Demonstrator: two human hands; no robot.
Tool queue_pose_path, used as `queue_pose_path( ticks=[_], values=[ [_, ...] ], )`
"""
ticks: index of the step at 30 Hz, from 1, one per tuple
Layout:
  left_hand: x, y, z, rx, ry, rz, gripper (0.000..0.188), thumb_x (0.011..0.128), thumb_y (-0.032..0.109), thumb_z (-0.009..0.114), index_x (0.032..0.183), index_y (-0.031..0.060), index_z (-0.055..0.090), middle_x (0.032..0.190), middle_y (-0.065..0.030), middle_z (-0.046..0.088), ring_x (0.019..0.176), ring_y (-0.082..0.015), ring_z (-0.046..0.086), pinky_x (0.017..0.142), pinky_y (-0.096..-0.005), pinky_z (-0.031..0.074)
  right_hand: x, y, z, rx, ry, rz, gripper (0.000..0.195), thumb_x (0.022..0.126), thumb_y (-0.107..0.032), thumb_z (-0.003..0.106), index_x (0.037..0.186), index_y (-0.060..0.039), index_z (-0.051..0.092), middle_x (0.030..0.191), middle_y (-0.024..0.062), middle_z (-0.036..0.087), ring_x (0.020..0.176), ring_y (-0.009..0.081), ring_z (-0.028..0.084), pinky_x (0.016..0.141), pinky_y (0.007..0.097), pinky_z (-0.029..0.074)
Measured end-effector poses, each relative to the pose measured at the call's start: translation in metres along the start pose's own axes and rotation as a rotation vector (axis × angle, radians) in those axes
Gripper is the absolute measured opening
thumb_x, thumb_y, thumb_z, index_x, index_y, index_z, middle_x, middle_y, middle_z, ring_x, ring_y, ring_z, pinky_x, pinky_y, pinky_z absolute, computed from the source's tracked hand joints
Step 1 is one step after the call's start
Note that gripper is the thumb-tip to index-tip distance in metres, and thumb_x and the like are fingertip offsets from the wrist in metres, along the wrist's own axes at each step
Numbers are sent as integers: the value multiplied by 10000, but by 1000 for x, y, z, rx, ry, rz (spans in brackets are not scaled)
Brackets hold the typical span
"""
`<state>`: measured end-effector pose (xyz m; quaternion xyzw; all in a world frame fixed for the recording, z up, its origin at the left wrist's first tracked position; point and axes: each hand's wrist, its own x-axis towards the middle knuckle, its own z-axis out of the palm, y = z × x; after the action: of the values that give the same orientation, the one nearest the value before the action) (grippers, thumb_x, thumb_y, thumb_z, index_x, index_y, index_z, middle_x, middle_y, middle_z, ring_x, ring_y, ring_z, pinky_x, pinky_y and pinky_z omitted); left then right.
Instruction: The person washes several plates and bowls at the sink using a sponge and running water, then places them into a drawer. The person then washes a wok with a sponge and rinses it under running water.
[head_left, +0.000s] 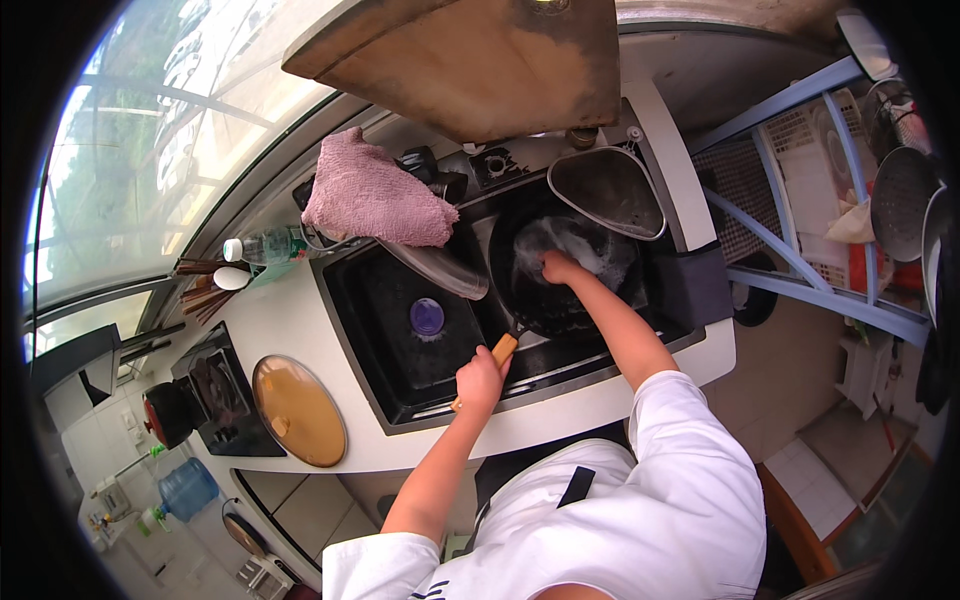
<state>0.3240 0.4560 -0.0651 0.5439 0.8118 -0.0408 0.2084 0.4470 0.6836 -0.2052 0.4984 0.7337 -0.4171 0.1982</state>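
My left hand (480, 381) is closed around the wooden handle (505, 348) of a dark frying pan (551, 319). The pan rests over the right side of a black double sink (386, 375), its handle pointing toward me. Inside it, my right hand (559, 268) presses against the pan with curled fingers, amid white suds (600, 251). Whether those fingers hold a scrubber is hidden. Left of the pan, a curved faucet spout (442, 274) reaches over the sink, with a pink towel (379, 191) draped across it. A purple drain cover (427, 317) lies in the left basin.
A mesh strainer basket (611, 187) sits at the sink's back right corner, and a dark cloth (688, 285) hangs over the right edge. Leftward on the counter are a glass lid (300, 412), a plastic bottle (266, 246) and a stove (225, 397). A wooden board (480, 67) juts overhead.
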Motion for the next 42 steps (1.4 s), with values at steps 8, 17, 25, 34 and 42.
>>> queue_pose_path(
  ticks=[8,17,25,34,42],
  values=[
    [-3,-2,2,-4,14,-13,423,775,412,644,732,35,458,540,-134,568,495,-318,595,446,-385,481,-77,-1,46,-303,22,-43,396,750,-130,546,1134,-32,550,1242,148,418,1198,311,354,933,446,357],
    [-1,0,-3,-17,5,1,423,775,407,646,737,29,460,550,-149,571,504,-326,596,460,-393,484,2,16,17,-179,254,58,486,715,-106,578,1182,-3,493,1287,177,391,1194,332,380,936,428,374],
    [-6,-4,3,2,-15,-47,432,783,436,626,742,39,460,561,-128,579,501,-296,604,450,-377,486,-83,-14,12,-323,-499,65,478,728,-80,569,1200,-14,531,1401,234,274,1278,373,322,1011,422,336],
    [1,5,-5,1,3,2,435,781,420,638,727,26,461,532,-146,569,491,-328,592,441,-395,478,4,12,3,-16,-60,66,548,775,-141,493,1306,-47,396,1447,81,252,1348,271,197,1038,483,274],
    [-5,-1,1,-15,7,-40,432,782,417,636,731,25,462,536,-148,570,493,-328,592,442,-396,478,-64,1,50,-397,-575,-199,674,734,-90,453,1347,89,240,1436,286,125,1358,354,117,1101,379,171]
  ],
)
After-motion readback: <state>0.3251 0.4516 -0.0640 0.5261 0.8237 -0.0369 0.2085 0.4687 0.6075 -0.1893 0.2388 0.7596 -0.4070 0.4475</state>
